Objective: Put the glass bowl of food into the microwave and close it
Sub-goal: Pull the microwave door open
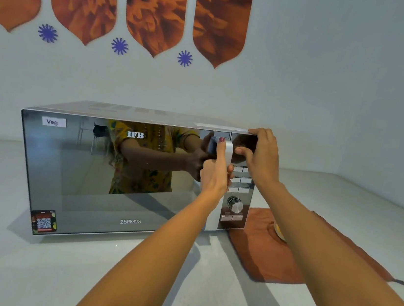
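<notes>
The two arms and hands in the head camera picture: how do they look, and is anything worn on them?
Both forearms are bare, with no sleeve, watch or bracelet visible up to the picture's lower edge. The left hand has dark red polish on its thumbnail. The right hand shows no ring; its nails are not clear enough to judge. The mirrored microwave door reflects a yellow patterned short-sleeved top.

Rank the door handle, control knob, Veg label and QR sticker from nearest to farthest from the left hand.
From the left hand:
1. Door handle, in its grip.
2. Control knob, lower right.
3. Veg label, upper left of door.
4. QR sticker, bottom left corner.
</notes>
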A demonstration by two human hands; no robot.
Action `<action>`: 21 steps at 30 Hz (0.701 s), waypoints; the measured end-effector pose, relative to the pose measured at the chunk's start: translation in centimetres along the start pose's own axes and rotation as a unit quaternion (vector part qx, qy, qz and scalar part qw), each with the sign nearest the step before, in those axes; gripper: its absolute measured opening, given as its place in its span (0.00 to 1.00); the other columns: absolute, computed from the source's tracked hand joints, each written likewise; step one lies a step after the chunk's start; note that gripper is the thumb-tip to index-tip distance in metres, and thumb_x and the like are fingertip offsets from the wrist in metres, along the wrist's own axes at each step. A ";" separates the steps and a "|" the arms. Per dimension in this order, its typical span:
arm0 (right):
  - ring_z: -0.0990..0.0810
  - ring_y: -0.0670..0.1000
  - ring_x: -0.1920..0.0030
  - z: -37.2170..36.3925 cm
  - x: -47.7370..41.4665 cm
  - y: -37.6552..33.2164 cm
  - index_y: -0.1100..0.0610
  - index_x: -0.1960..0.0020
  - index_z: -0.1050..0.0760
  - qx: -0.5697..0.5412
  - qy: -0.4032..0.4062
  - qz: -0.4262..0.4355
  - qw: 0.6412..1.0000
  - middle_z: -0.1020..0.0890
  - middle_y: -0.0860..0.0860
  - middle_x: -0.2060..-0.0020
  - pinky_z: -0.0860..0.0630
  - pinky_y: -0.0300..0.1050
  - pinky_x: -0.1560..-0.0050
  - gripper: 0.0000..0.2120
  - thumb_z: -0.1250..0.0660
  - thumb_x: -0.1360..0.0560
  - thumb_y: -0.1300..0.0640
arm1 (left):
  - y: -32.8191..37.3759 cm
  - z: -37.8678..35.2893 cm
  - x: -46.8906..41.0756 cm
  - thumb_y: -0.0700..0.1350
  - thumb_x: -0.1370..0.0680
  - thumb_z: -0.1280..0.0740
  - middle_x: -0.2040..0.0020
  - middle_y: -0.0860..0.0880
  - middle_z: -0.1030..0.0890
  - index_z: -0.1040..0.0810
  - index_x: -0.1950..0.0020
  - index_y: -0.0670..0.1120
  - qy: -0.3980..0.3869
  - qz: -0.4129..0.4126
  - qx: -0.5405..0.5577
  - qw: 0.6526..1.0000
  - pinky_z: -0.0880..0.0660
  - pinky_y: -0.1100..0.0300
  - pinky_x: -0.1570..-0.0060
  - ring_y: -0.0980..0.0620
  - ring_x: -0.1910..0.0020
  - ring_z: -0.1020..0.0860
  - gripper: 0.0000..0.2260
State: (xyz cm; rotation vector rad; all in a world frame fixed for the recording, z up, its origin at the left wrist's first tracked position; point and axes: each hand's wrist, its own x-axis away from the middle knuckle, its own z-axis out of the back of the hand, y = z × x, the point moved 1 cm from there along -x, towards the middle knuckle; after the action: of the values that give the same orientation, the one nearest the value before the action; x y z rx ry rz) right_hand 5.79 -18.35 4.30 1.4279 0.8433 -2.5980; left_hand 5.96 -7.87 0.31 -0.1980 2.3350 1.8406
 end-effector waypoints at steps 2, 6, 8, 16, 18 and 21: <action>0.28 0.55 0.35 0.0 -0.1 0.0 0.60 0.35 0.29 0.002 -0.003 -0.002 1.000 0.26 0.56 0.38 0.30 0.39 0.45 0.22 0.29 0.27 0.60 | -0.1 -0.2 -0.1 0.71 0.26 0.45 0.80 0.53 0.29 0.30 0.77 0.47 0.019 -0.001 -0.013 1.000 0.32 0.61 0.75 0.56 0.80 0.32 0.31; 0.28 0.55 0.36 0.0 -0.1 -0.1 0.60 0.35 0.30 0.009 -0.001 0.001 1.000 0.26 0.56 0.38 0.28 0.42 0.45 0.21 0.29 0.27 0.60 | -0.3 -0.7 -0.2 0.71 0.26 0.48 0.74 0.50 0.26 0.30 0.74 0.47 0.055 -0.010 -0.040 0.998 0.28 0.55 0.62 0.52 0.74 0.29 0.31; 0.28 0.55 0.36 0.0 0.0 -0.1 0.60 0.35 0.30 0.013 0.000 0.003 1.000 0.26 0.56 0.38 0.27 0.44 0.44 0.21 0.29 0.26 0.60 | -0.2 -0.8 -0.2 0.70 0.25 0.48 0.71 0.48 0.26 0.30 0.73 0.47 0.066 -0.012 -0.046 0.997 0.29 0.52 0.57 0.49 0.68 0.27 0.30; 0.27 0.56 0.36 -0.1 -0.4 0.1 0.60 0.36 0.30 -0.001 -0.005 -0.002 1.000 0.27 0.56 0.38 0.26 0.44 0.42 0.22 0.28 0.27 0.61 | -0.2 -0.9 0.0 0.71 0.25 0.49 0.68 0.47 0.24 0.28 0.69 0.46 0.086 -0.013 -0.062 0.994 0.29 0.54 0.58 0.49 0.66 0.26 0.30; 0.27 0.56 0.36 -0.2 -0.4 0.2 0.60 0.36 0.30 -0.002 -0.003 -0.002 1.000 0.27 0.56 0.38 0.26 0.44 0.42 0.22 0.28 0.27 0.61 | 0.1 -1.0 0.3 0.70 0.25 0.49 0.66 0.45 0.24 0.27 0.65 0.44 0.093 -0.013 -0.067 0.993 0.27 0.52 0.58 0.47 0.64 0.26 0.31; 0.27 0.56 0.37 -0.2 -0.5 0.3 0.60 0.37 0.30 -0.007 -0.005 0.005 1.000 0.27 0.57 0.39 0.26 0.46 0.42 0.20 0.29 0.27 0.62 | 0.3 -1.1 2.2 0.71 0.25 0.49 0.65 0.45 0.23 0.26 0.61 0.43 0.102 -0.029 -0.078 0.991 0.23 0.51 0.58 0.48 0.65 0.25 0.32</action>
State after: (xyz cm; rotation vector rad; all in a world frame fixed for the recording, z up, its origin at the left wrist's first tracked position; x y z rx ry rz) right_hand 6.31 -18.56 4.47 1.4111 0.8482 -2.5848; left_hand 3.67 -8.85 0.42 -0.4912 2.2820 2.0640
